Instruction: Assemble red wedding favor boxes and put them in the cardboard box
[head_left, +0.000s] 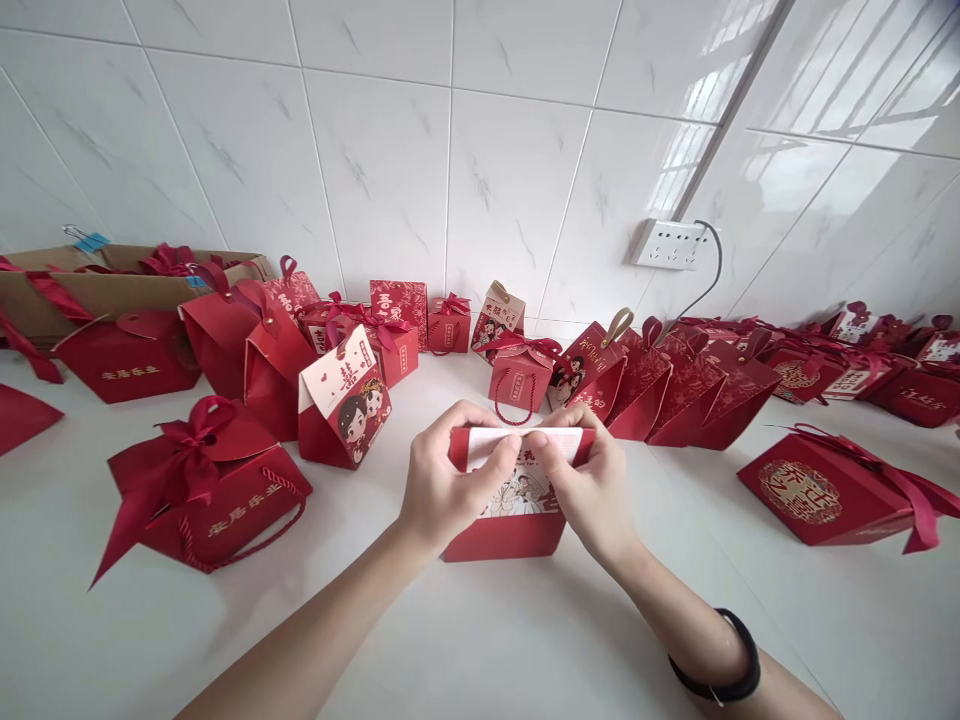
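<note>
While left hand and right hand both grip its top edge, thumbs nearly touching, red box with white printed front sits at 6 o'clock from view centre. Around that box: bow-topped box at 9, couple-print box at 10, small rope-handled box at 12, wall socket panel at 1, medallion box at 3.

Beyond and to the left of a black band, a person's bare left hand and right hand face each other in a matching pinch, thumbs angled inward with tips nearly meeting, fingers bent behind. The right forearm passes through the band; the left forearm, unadorned, slants forward well to the band's left
</note>
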